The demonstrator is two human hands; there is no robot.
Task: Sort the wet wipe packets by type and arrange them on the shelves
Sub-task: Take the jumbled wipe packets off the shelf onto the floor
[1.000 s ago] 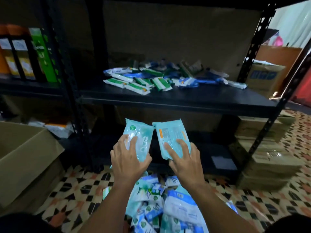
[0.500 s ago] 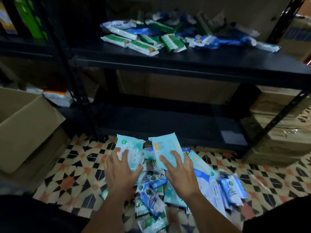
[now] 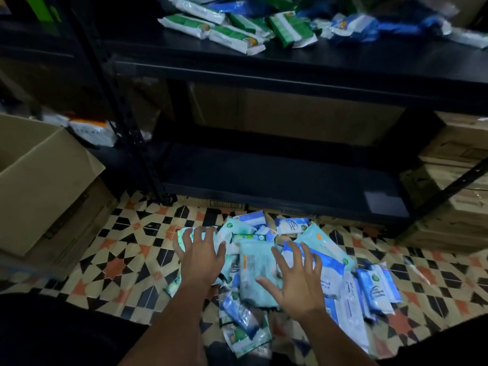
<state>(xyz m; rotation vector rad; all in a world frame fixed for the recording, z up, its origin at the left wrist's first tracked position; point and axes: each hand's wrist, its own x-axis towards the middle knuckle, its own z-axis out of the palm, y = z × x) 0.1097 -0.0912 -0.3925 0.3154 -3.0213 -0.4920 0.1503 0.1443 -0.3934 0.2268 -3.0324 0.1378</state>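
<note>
A heap of wet wipe packets (image 3: pixel 330 268), light teal and blue-white, lies on the tiled floor in front of the black rack. My left hand (image 3: pixel 200 257) is spread flat over a teal packet (image 3: pixel 182 235) at the heap's left edge. My right hand (image 3: pixel 295 278) has its fingers splayed over another teal packet (image 3: pixel 253 270) in the middle of the heap. Neither hand grips anything. On the upper shelf (image 3: pixel 343 62) lie green-white packets (image 3: pixel 232 35) at the left and blue packets (image 3: pixel 353 25) at the right. The bottom shelf (image 3: pixel 264 180) holds no packets.
An open cardboard box (image 3: pixel 47 180) stands on the floor to the left. Stacked brown cartons (image 3: pixel 459 180) sit to the right of the rack. A black rack upright (image 3: pixel 126 122) rises between the box and the shelves. White packages (image 3: pixel 92 130) lie behind it.
Both hands have come down from in front of the shelves to the floor heap. The two teal packets they held now lie on the heap under spread fingers.
</note>
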